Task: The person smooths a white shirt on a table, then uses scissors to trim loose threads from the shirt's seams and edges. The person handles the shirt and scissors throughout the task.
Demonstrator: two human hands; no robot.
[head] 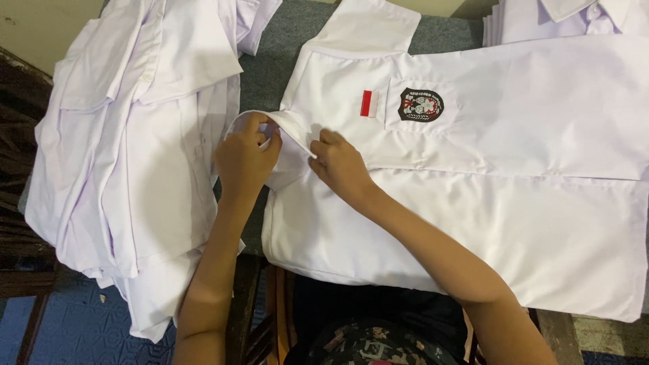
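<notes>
A white uniform shirt (pixel 473 176) lies flat across the grey-topped table (pixel 284 40), its collar (pixel 284 135) toward the table's left part. The left hand (pixel 243 159) and right hand (pixel 341 165) both pinch the collar, fingers closed on the cloth. A pile of white shirts (pixel 135 155) hangs over the table's left edge.

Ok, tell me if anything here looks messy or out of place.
The pile of white shirts at the left is untidy: it sags over the table edge, layers askew. The shirt laid flat looks neat; both hands, left hand and right hand, pinch its collar.
</notes>
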